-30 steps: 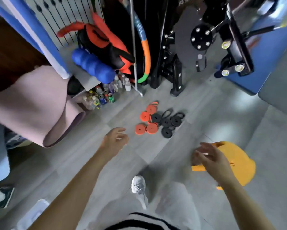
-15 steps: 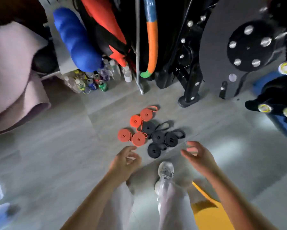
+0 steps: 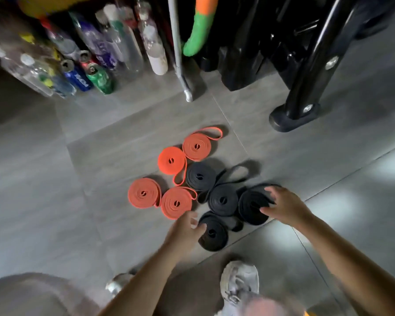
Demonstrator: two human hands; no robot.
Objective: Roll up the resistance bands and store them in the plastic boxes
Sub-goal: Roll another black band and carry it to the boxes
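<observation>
While eight rolled bands lie clustered on the floor [image 3: 100,156], four orange rolls [image 3: 144,193] on the left and four black rolls [image 3: 222,199] on the right, my right hand [image 3: 283,207] curls its thumb and fingers round the rightmost black roll [image 3: 249,207]. My left hand [image 3: 184,232] touches the nearest black roll [image 3: 214,236] at its edge. The hand is blurred, so I cannot tell whether it grips.

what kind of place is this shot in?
Likely a gym or home workout room: rolled resistance bands on a grey tiled floor, a black exercise-machine frame behind them, and drink bottles lined up alongside.
</observation>
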